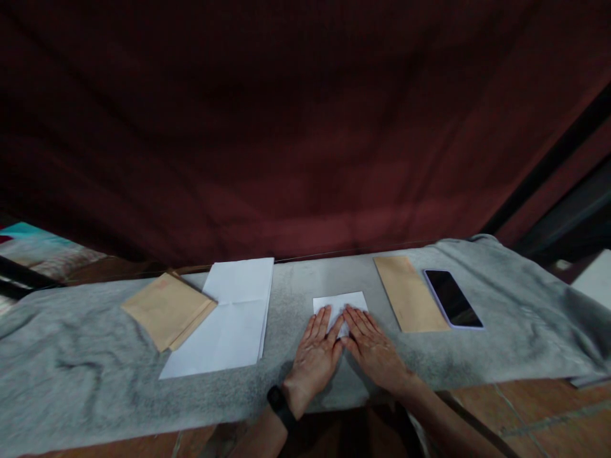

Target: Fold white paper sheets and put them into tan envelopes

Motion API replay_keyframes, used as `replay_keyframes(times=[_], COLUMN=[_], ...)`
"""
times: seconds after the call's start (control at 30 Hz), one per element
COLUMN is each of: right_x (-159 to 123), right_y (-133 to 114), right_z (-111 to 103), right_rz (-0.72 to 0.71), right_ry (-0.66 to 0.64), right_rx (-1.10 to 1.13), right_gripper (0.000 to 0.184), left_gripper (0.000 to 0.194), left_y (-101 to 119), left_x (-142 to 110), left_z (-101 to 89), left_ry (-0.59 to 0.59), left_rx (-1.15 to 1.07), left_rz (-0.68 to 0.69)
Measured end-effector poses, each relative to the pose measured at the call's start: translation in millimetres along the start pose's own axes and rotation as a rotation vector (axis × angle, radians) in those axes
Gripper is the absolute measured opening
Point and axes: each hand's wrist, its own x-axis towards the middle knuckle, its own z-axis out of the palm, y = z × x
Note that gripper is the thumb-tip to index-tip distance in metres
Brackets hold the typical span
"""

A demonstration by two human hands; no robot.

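Grey cloth (119, 394) spreads beneath the left hand (315, 356) and right hand (376, 353). White sheets (233, 327) lie to their left, a brown envelope (411, 296) to their right. Both lie flat, fingers slightly spread, grasping nothing, atop a small white paper (337, 301), probably folded.

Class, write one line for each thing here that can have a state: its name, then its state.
Small white paper: partly covered by hands
Left hand: open, palm down
Right hand: open, palm down
White sheets: stacked, top one creased
Left brown paper: stacked, overlapping white sheets
Right brown paper: lying flat
Phone: face up, screen dark
Wristband: worn
Grey cloth: spread, wrinkled
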Motion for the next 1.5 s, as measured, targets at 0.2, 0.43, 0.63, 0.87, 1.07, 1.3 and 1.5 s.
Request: replay_keyframes(times=[0.2,0.43,0.63,0.87,1.07,1.3,1.5], right_x=[-5,-8,-14,-14,1,10,18], right_y=[6,12,21,32,35,34,35], right_z=[5,4,7,7,3,-1,-7], right_rz=[0.050,0.088,0.114,0.229,0.328,0.480,0.644], right_ry=[0.097,0.154,0.141,0.144,0.154,0.161,0.192], right_rx=[-0.086,-0.112,-0.105,-0.049,0.155,0.572,0.915], right_gripper=[0.058,0.061,0.062,0.053,0.042,0.045,0.052], left_gripper=[0.056,0.057,0.058,0.058,0.059,0.060,0.059], left_y=[0,-1,0,1,1,3,6], left_x=[-1,-1,-1,-1,-1,0,2], left_z=[-0.2,-1.1,-2.9,-2.0,0.0,-0.7,-5.8], left_ry=[0.004,0.000,-0.013,0.015,0.032,0.028,0.026], left_rx=[0.016,0.019,0.013,0.020,0.032,0.046,0.014], left_rz=[0.010,0.002,-0.002,-0.004,0.000,-0.005,-0.030])
